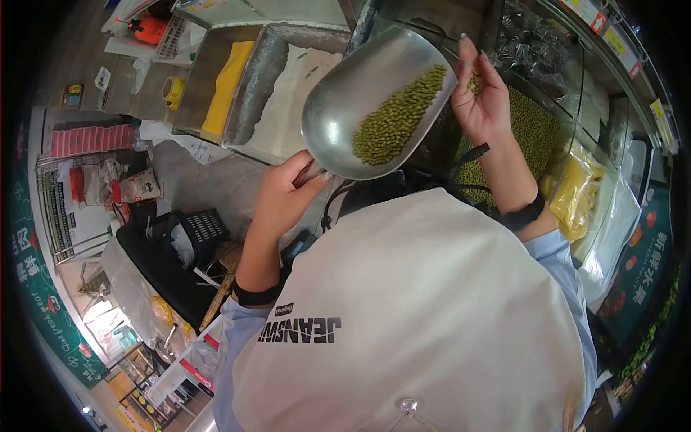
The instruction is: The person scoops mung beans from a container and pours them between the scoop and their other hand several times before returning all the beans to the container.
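Note:
My left hand is wrapped round the handle of a metal scoop, at the scoop's lower left. A pile of small green beans lies inside the scoop, toward its right side. Just past the scoop's right rim is my right hand, palm up with the fingers curled. A few beans show between its fingers and palm. Beneath and beside my right forearm, a bin holds many more green beans.
Left of the scoop stand a bin of pale powder and one with a yellow cloth. Yellow bagged goods lie at the right. A black basket and black-topped seat are at lower left.

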Demonstrator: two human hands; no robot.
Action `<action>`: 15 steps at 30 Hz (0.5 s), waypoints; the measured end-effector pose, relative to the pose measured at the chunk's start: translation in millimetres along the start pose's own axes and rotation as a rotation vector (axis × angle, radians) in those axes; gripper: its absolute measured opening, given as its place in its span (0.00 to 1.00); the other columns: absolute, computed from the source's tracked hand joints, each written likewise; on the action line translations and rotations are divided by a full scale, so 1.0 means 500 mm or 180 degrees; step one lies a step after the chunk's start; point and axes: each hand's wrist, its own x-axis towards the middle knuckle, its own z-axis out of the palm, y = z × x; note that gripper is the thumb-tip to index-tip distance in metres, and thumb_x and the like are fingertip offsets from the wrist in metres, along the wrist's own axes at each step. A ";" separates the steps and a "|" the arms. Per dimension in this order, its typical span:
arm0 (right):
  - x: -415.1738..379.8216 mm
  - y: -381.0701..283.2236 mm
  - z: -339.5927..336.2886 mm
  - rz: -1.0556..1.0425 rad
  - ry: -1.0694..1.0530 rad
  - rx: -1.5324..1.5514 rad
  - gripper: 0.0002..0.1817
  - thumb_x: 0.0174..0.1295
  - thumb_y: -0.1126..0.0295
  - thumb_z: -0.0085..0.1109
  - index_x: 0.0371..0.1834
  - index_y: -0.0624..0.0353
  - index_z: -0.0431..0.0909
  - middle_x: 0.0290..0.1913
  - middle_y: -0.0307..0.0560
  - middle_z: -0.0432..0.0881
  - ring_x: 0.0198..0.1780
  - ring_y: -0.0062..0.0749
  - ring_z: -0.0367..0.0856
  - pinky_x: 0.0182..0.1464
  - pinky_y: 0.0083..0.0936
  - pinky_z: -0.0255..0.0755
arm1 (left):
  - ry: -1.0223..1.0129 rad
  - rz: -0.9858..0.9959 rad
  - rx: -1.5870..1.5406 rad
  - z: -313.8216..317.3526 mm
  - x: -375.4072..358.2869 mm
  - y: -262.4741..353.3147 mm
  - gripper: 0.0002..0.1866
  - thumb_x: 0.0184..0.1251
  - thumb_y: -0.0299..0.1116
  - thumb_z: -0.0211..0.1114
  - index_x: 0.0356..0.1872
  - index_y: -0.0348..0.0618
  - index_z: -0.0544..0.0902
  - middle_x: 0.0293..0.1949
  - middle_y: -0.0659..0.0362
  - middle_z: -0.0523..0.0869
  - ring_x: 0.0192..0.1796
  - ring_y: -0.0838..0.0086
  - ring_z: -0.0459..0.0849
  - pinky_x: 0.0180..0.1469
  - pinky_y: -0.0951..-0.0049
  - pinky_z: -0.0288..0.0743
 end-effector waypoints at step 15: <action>0.014 0.056 0.080 -0.0194 0.0104 -0.0763 0.29 0.69 0.60 0.22 0.68 0.67 0.48 0.71 0.59 0.46 0.73 0.45 0.40 0.71 0.40 0.43 | 0.0237 0.0096 0.0004 0.004 -0.013 -0.003 0.13 0.51 0.24 0.62 0.40 0.33 0.76 0.18 0.62 0.68 0.22 0.84 0.64 0.25 0.81 0.60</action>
